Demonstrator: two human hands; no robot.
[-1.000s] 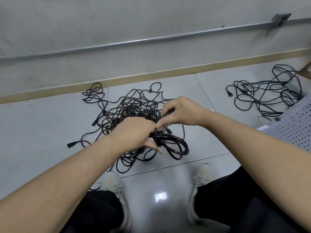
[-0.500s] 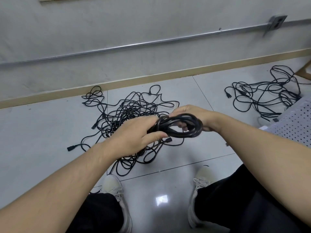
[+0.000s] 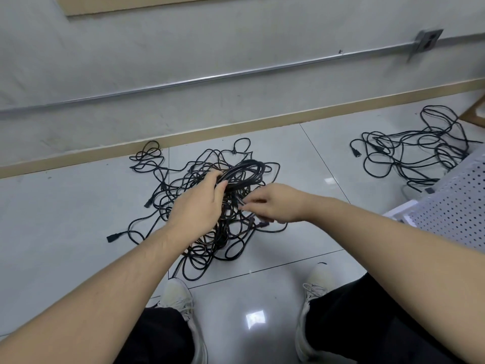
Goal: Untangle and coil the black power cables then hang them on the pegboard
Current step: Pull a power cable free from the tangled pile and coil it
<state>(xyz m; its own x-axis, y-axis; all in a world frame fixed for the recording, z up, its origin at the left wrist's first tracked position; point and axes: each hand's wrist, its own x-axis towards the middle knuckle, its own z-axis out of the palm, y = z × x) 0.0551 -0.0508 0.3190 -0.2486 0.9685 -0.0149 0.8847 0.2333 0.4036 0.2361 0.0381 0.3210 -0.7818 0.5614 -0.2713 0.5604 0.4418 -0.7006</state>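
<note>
My left hand (image 3: 199,206) grips a coiled black power cable (image 3: 246,172), holding the loops up over a large tangled pile of black cables (image 3: 210,227) on the tiled floor. My right hand (image 3: 273,206) is just right of the coil with fingers curled, pinching a loose strand of cable that trails from it. A second, looser tangle of black cables (image 3: 409,153) lies on the floor at the far right. A white pegboard (image 3: 456,206) shows at the right edge, partly cut off.
My two shoes (image 3: 181,306) stand on the glossy tiles just in front of the pile. A grey wall with a metal conduit (image 3: 236,74) and a wall socket (image 3: 427,40) runs behind. A wooden piece (image 3: 475,114) sits at the far right.
My left hand has lifted the coil up and away over the pile. My right hand has let go of the coil's loops and dropped to a trailing strand.
</note>
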